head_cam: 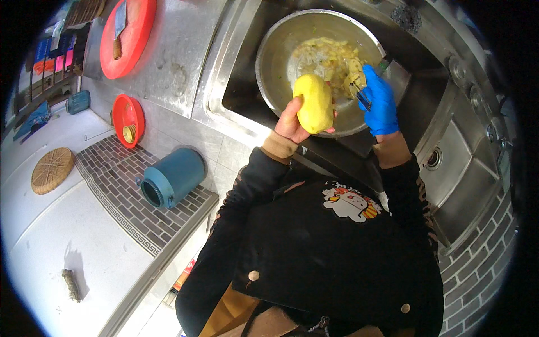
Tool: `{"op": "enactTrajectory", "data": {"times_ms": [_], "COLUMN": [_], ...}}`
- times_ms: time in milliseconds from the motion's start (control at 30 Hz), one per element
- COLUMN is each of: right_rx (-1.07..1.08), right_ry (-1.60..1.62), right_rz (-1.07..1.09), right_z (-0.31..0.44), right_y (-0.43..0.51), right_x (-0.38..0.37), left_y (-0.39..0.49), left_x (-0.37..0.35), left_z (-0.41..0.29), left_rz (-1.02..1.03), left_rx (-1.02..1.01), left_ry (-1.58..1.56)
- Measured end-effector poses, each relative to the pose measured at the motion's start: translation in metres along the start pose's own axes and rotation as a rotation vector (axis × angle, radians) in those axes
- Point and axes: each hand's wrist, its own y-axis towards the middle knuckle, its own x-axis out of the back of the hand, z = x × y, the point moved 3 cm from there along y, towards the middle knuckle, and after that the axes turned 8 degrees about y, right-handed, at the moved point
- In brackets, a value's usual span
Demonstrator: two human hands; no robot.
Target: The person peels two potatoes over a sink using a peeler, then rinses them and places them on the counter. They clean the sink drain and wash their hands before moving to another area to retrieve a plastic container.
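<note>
A peeled yellow potato (pixel 313 104) lies in my bare left hand (pixel 291 120), its thumb on the near side and fingertips showing at the far side. My right hand (pixel 381 101), in a blue glove, is closed around a peeler (pixel 363 100) with a dark handle, partly hidden by the fingers. Peel strips (pixel 356 75) hang at the peeler, just right of the potato. Both hands are over a large round metal basin (pixel 273 84), which holds water and many yellowish peelings (pixel 324 54).
The basin stands in a steel sink (pixel 242 90); another sink section (pixel 450 147) with a drain lies right. At upper left a cleaver (pixel 120 21) rests on a red round cutting board (pixel 139 42). Further left are a red plastic basin (pixel 120 109), a blue container (pixel 181 172) and a woven basket (pixel 52 170).
</note>
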Motion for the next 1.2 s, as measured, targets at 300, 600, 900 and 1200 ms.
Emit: {"op": "enactTrajectory", "data": {"times_ms": [300,600,900,1200], "right_rx": [0.009,0.21,0.2,0.133], "right_ry": [-0.008,-0.453,-0.118,-0.077], "right_rz": [-0.023,0.297,-0.012,-0.001], "right_z": [0.004,0.009,0.017,0.003], "right_y": [0.004,-0.006,0.034,0.011], "right_x": [0.001,-0.034,0.009,0.011], "left_y": [0.004,-0.001,-0.005,-0.002], "left_x": [-0.01,-0.007,-0.012,0.01], "left_z": [-0.003,0.005,0.0,0.005], "left_rz": [-0.143,0.053,-0.007,-0.033], "left_rx": [0.021,0.229,0.101,-0.002], "left_ry": [-0.12,-0.009,0.181,0.287]}}
